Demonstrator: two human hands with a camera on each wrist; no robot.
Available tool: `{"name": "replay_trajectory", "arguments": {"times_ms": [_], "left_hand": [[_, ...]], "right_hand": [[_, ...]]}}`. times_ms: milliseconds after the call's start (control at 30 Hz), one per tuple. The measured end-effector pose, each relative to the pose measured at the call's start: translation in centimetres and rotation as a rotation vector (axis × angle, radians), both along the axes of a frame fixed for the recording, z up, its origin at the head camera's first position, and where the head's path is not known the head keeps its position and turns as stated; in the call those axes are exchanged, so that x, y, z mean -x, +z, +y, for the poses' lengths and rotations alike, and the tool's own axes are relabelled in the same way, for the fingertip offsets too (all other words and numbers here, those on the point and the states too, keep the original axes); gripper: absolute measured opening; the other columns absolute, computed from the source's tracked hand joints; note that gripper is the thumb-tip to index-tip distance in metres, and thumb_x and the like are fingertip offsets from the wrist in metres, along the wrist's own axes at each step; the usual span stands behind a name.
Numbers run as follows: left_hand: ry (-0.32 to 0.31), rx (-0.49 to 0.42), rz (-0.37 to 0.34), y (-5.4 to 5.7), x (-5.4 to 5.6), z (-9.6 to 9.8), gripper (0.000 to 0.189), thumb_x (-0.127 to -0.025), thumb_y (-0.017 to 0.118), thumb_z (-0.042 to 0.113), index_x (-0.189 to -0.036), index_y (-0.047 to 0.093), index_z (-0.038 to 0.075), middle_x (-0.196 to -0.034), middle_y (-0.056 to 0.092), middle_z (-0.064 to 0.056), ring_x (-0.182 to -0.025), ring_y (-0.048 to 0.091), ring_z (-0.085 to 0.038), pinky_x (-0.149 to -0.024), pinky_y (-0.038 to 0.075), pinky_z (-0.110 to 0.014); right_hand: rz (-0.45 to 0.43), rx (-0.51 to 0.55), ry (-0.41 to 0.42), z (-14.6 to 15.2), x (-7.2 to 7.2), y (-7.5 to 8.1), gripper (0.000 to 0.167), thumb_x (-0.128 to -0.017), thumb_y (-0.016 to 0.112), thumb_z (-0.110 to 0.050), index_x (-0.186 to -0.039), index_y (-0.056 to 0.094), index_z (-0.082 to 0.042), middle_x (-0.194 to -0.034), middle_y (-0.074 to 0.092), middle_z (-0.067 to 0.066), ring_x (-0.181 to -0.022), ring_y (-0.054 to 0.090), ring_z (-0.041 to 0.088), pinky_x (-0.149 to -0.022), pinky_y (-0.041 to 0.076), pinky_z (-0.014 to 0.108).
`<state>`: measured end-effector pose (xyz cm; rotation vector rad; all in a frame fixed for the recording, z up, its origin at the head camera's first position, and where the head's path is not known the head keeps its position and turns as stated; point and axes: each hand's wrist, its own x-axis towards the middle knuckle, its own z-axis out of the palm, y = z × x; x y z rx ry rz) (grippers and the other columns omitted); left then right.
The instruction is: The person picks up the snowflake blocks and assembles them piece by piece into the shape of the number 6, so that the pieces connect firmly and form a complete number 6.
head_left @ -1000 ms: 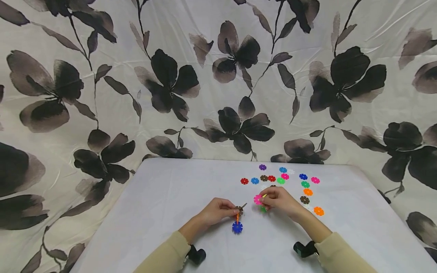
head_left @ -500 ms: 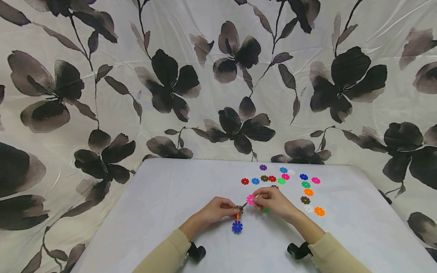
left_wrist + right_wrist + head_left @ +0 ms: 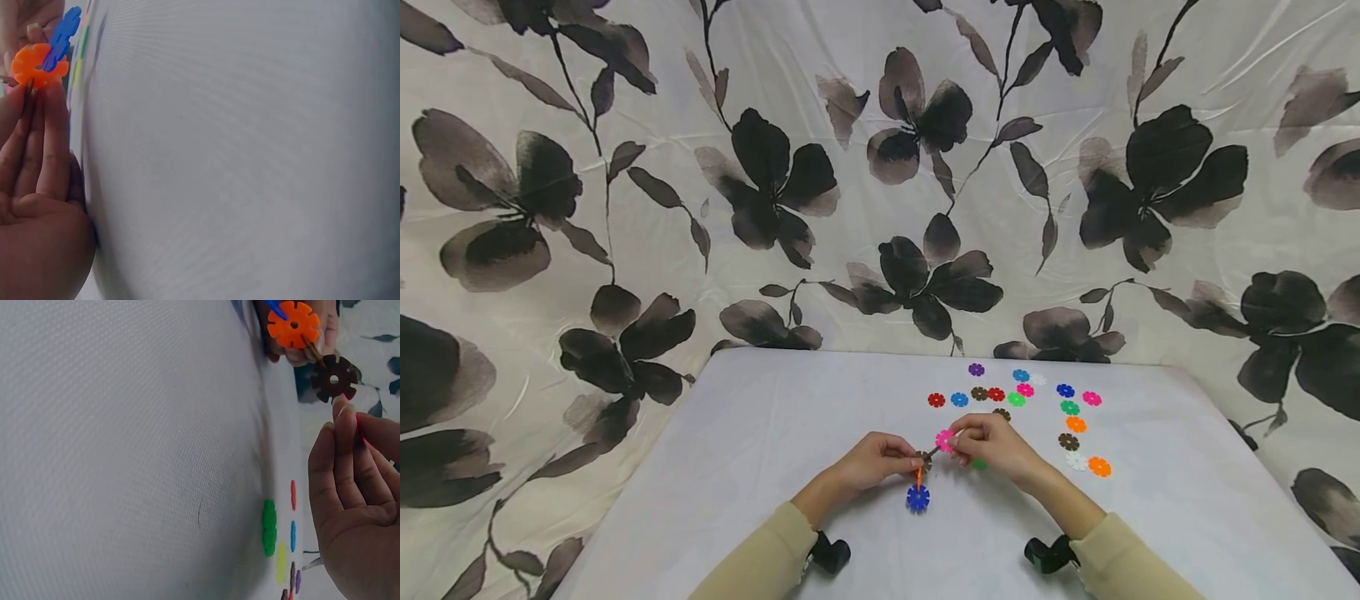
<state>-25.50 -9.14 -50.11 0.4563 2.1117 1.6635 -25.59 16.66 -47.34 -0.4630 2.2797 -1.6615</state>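
Note:
In the head view, my left hand [image 3: 876,457] pinches a small chain of notched plastic discs over the table. A brown disc [image 3: 925,463] sits at its fingertips. Below hang an edge-on orange disc [image 3: 919,478] and a blue disc [image 3: 917,498]. The left wrist view shows the orange disc's face [image 3: 25,61] with the blue disc [image 3: 61,39] slotted into it. My right hand [image 3: 992,446] pinches a pink disc [image 3: 943,441] between thumb and fingers. Its edge meets a second, dark brown disc [image 3: 321,382] at the chain's end, seen face-on in the right wrist view.
Loose discs lie beyond the hands, among them a red disc [image 3: 936,400] and a purple disc [image 3: 976,369]. A green disc [image 3: 977,464] lies by the right hand. Farther right are an orange disc [image 3: 1100,467] and several others. Floral cloth [image 3: 760,192] hangs behind the table.
My right hand has moved left, bringing the pink disc from apart to the edge of the chain's dark brown end disc. The left hand has stayed nearly still.

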Motion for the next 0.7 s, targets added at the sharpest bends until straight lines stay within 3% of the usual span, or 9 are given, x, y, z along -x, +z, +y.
{"name": "replay_trajectory", "arguments": {"times_ms": [367, 700], "left_hand": [[-0.006, -0.001, -0.031, -0.2, -0.1, -0.2, 0.015, -0.097, 0.071, 0.012, -0.104, 0.074, -0.002, -0.099, 0.077, -0.009, -0.091, 0.070, -0.014, -0.091, 0.056, -0.033], [-0.014, 0.006, -0.016, -0.2, 0.0, -0.3, 0.013, -0.094, 0.074, 0.009, -0.101, 0.077, -0.001, -0.096, 0.078, -0.009, -0.088, 0.070, -0.013, -0.086, 0.055, -0.030]], "right_hand": [[-0.078, 0.062, 0.128, 0.2, 0.3, -0.8, 0.021, -0.102, 0.064, -0.013, -0.102, 0.067, 0.007, -0.088, 0.072, 0.023, -0.072, 0.064, 0.018, -0.073, 0.058, 0.030], [-0.115, 0.128, 0.213, 0.3, 0.5, -1.1, 0.018, -0.102, 0.059, -0.006, -0.101, 0.065, 0.012, -0.081, 0.072, 0.011, -0.068, 0.064, 0.018, -0.071, 0.058, 0.029]]}}
